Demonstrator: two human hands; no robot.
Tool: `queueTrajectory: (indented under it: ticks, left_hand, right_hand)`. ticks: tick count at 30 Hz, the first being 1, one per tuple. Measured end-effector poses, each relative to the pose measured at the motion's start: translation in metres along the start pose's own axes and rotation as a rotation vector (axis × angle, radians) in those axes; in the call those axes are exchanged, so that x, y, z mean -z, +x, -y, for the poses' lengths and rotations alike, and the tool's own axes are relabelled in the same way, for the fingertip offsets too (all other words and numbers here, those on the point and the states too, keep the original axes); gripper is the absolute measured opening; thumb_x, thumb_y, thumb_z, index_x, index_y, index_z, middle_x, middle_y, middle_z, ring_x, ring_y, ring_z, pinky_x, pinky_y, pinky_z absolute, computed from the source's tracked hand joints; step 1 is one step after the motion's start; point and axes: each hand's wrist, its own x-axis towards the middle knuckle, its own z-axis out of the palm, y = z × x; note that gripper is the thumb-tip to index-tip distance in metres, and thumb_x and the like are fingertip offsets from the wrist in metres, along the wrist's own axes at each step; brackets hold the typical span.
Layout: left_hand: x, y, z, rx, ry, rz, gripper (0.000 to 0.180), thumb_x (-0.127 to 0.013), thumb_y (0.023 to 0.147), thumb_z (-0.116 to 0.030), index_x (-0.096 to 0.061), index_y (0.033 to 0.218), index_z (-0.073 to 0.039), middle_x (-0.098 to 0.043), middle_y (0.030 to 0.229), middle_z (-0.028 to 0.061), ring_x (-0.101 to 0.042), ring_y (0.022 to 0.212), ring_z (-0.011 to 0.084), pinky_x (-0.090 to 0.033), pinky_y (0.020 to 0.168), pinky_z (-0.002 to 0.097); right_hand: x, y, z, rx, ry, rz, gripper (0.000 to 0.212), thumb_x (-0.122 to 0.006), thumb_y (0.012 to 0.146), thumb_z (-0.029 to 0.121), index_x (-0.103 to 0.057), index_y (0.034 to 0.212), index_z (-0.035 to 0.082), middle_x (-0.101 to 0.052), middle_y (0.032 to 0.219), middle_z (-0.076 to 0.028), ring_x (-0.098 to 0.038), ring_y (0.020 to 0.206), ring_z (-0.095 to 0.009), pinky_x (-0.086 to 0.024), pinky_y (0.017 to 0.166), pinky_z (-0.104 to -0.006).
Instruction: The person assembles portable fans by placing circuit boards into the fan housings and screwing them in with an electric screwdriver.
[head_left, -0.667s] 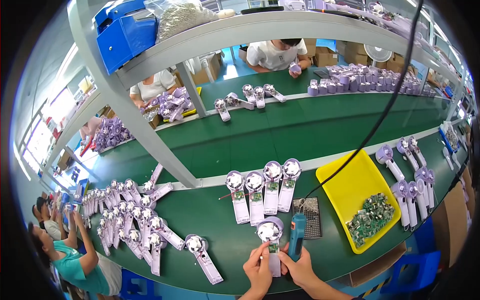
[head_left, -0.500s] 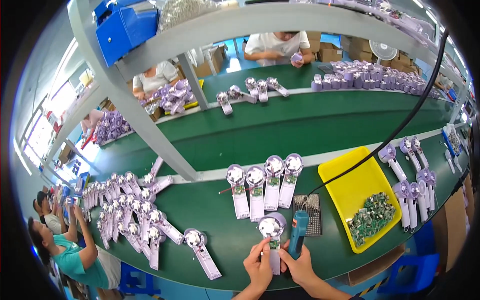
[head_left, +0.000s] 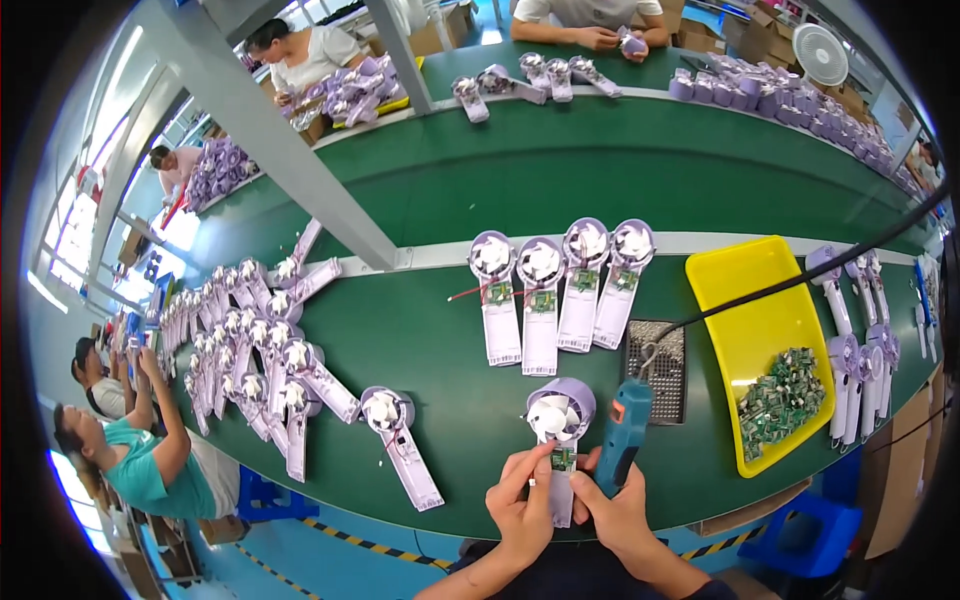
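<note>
At the near edge of the table I hold a lilac handheld fan point(head_left: 561, 412), its housing open with white blades and a green circuit board showing. My left hand point(head_left: 522, 505) is closed around the left side of its handle, fingertips by the board and a small white connector. My right hand point(head_left: 615, 505) is closed on a teal electric screwdriver point(head_left: 627, 425), which points up and hangs on a black cable. The right thumb also presses the fan's handle. The screwdriver's tip is hidden. Beyond my hands lie several open fans point(head_left: 540, 300) in a row, boards inside.
Right of the row lie a dark screw tray point(head_left: 657, 370) and a yellow tray point(head_left: 715, 270) of circuit boards. More fans point(head_left: 845, 390) lie far right. At left is a pile of open fans point(head_left: 250, 350), one fan point(head_left: 400, 450) apart. A grey post point(head_left: 300, 160) rises ahead; co-workers sit around.
The view has tilted down and shifted, so the table items appear higher. My hands still hold the fan and the screwdriver at the table's near edge.
</note>
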Motion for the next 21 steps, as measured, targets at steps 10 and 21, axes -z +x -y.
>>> queueTrajectory:
  ticks: [10,21]
  left_hand:
    - [0.004,-0.002,0.001,-0.092,0.093,-0.009,0.022,-0.062,0.094,-0.002,-0.07,0.114,0.001,-0.068,0.097,0.0129,-0.064,0.078,0.0135,-0.05,0.069,0.0241]
    - [0.002,0.002,0.006,-0.048,0.06,-0.009,0.022,-0.061,0.095,-0.002,-0.069,0.115,0.0,-0.069,0.097,0.0122,-0.064,0.079,0.0134,-0.049,0.071,0.0246]
  right_hand:
    - [-0.002,-0.001,-0.005,0.037,0.028,-0.055,0.024,-0.067,0.089,-0.004,-0.051,0.106,0.0,-0.069,0.091,-0.016,-0.055,0.051,-0.011,-0.044,0.044,-0.0249]
    - [0.001,0.005,-0.009,0.047,-0.043,-0.079,0.025,-0.068,0.089,-0.003,-0.051,0.107,0.001,-0.066,0.089,-0.014,-0.054,0.049,-0.012,-0.042,0.043,-0.0251]
